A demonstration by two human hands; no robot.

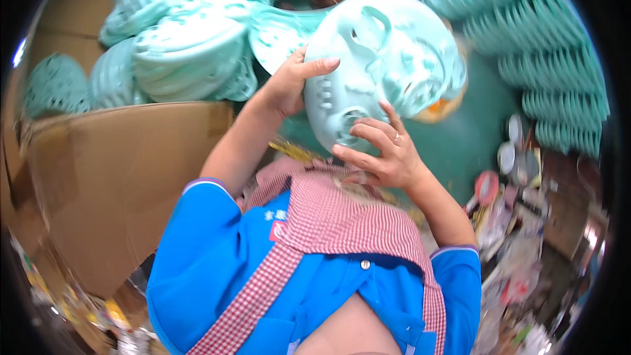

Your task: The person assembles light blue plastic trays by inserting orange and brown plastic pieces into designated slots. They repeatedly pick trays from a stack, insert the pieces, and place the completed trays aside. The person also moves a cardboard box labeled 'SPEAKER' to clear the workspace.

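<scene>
A rounded mint-green moulded plastic panel (411,23), with cut-out holes and raised shapes, is held up in front of my body. My left hand (289,82) grips its left edge, the thumb lying over the upper face and the other fingers hidden behind. At the lower edge, my right hand (388,151) has its bent fingers on the panel around a round opening; a ring shows on one finger. Part of the panel's right side is blurred.
Stacked mint-green panels (184,46) are heaped at the far left, with more stacks (532,33) at the far right. A cardboard box (125,184) stands left. The green work surface (486,138) holds an orange-and-white round thing (437,112); clutter (509,223) lies to the right.
</scene>
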